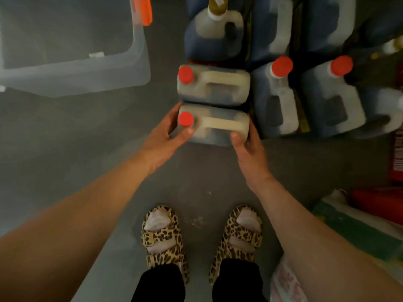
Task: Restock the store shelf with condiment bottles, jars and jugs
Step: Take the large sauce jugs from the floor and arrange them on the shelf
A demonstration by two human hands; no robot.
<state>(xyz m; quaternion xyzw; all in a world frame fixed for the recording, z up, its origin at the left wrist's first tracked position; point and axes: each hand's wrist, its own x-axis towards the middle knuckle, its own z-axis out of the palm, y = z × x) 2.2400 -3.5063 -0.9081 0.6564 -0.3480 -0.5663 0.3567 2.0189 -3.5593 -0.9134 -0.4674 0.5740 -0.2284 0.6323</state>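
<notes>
A jug of dark sauce with a red cap [214,125] stands on the grey floor, nearest to me. My left hand [166,136] grips its left end below the cap, thumb on the front. My right hand [247,144] grips its right end, thumb on the near face. A second jug of the same kind [212,85] stands right behind it, touching. Beyond that stands a larger jug with a pale neck and handle [214,32]. To the right, two more red-capped jugs [277,99] [333,97] stand in a row.
An empty clear plastic bin [139,62] with an orange latch sits on the floor at the upper left. Bags and red packages [375,205] lie at the right. My feet in leopard-print sandals [163,238] stand below the jugs on grey floor.
</notes>
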